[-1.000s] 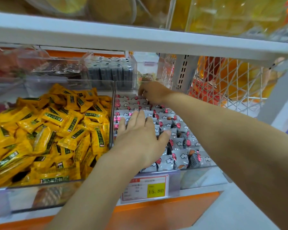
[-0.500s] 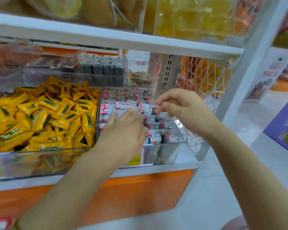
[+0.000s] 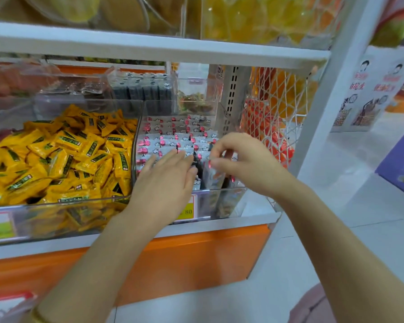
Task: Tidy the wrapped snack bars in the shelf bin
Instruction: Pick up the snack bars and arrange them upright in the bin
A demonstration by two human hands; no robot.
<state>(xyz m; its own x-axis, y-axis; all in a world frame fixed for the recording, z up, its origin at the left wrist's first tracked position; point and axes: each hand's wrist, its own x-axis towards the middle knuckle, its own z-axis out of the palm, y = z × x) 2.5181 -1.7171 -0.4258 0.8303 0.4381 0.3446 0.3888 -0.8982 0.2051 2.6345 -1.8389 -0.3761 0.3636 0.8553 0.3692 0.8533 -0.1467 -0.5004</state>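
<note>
While reaching under the white shelf board into the clear right-hand bin, treat the silver-wrapped snack bars as one packed block, standing in rows from the back wall to near the front. Press flat with the left hand, fingers straight and holding nothing, on the front-left rows to guard against toppling. Pinch with the right hand, thumb and curled fingers closed on the top of one loose bar near the front-right corner. Judged from this: slot that bar upright into the dark gap just beside the left fingertips, facing like its neighbours (red mark uppermost, seemingly), then ease the flat palm off slowly.

Mind the edges. Left: clear wall against the neighbouring bin of yellow sweets. Right: bin wall, then the slotted upright post and white wire mesh just beyond, so little elbow room there. Front: low clear lip, price label below. Best open room: up and back toward the body, beneath the shelf board.
</note>
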